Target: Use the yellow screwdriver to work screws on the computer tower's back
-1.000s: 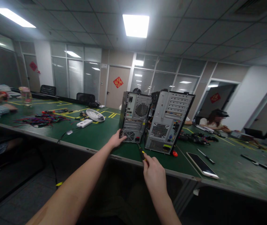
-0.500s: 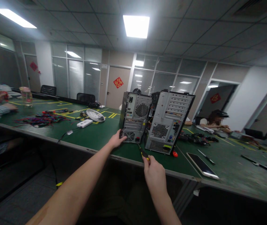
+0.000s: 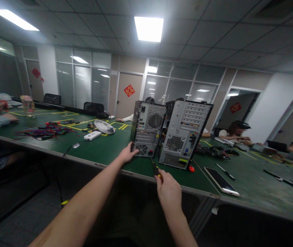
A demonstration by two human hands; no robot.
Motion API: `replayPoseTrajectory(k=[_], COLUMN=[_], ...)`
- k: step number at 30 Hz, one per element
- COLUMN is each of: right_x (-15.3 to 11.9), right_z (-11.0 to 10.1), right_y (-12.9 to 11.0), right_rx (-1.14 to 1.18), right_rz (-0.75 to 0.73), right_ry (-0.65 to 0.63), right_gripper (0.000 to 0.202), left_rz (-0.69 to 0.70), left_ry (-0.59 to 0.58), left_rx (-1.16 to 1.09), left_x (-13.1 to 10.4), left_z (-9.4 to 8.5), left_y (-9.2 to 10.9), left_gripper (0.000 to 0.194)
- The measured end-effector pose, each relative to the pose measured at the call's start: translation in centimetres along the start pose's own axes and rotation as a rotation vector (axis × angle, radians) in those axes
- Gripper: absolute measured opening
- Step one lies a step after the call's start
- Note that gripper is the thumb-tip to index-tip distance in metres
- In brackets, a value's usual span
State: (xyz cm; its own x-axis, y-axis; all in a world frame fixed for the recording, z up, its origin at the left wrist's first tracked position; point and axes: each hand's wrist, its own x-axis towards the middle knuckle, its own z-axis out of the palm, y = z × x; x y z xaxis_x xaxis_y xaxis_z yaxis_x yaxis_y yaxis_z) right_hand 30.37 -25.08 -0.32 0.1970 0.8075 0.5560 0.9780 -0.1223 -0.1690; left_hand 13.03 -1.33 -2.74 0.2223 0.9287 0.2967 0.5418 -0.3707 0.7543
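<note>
Two grey desktop computer towers stand upright side by side, their back panels facing me. My left hand (image 3: pixel 127 153) grips the lower left edge of the left computer tower (image 3: pixel 148 127), thumb resting by the fan grille and fingers along its side. A black and yellow screwdriver (image 3: pixel 155 168) is in the closed fingers of my right hand (image 3: pixel 169 185). Its shaft points up at the bottom right corner of that tower, beside the red switch; whether the tip touches a screw is too small to tell. The right computer tower (image 3: pixel 183 137) leans slightly and touches neither hand.
Left on the green table (image 3: pixel 105 151) lie a heap of coloured cables (image 3: pixel 46 131), a white fan part (image 3: pixel 104 126) and a white power strip (image 3: pixel 92 136). To the right are a phone (image 3: pixel 221 181), a pen-like tool (image 3: pixel 225 171) and black cables (image 3: pixel 217 152). Other people sit around.
My right hand's fingers have shifted slightly on the screwdriver handle. My left hand stays on the tower. Another person's hand now shows on the table behind the towers.
</note>
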Motion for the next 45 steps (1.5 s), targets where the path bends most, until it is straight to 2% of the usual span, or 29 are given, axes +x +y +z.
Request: replayPoseTrajectory(k=[14, 21, 31, 45], right_x=[-0.3, 0.4, 0.8, 0.3], right_z=[-0.2, -0.3, -0.4, 0.0], right_y=[-0.1, -0.5, -0.5, -0.2], right_rx=[0.026, 0.009, -0.061, 0.06], right_rz=[-0.052, 0.07, 0.113, 0.051], right_ry=[-0.063, -0.105, -0.157, -0.072], right_gripper=[0.034, 0.026, 0.033, 0.024], left_rz=[0.007, 0.009, 0.0, 0.012], left_ry=[0.004, 0.006, -0.001, 0.011], left_rx=[0.018, 0.017, 0.015, 0.016], left_x=[0.0, 0.1, -0.2, 0.1], left_z=[0.0, 0.1, -0.2, 0.2], left_y=[0.1, -0.1, 0.3, -0.2], left_gripper=[0.086, 0.086, 0.085, 0.086])
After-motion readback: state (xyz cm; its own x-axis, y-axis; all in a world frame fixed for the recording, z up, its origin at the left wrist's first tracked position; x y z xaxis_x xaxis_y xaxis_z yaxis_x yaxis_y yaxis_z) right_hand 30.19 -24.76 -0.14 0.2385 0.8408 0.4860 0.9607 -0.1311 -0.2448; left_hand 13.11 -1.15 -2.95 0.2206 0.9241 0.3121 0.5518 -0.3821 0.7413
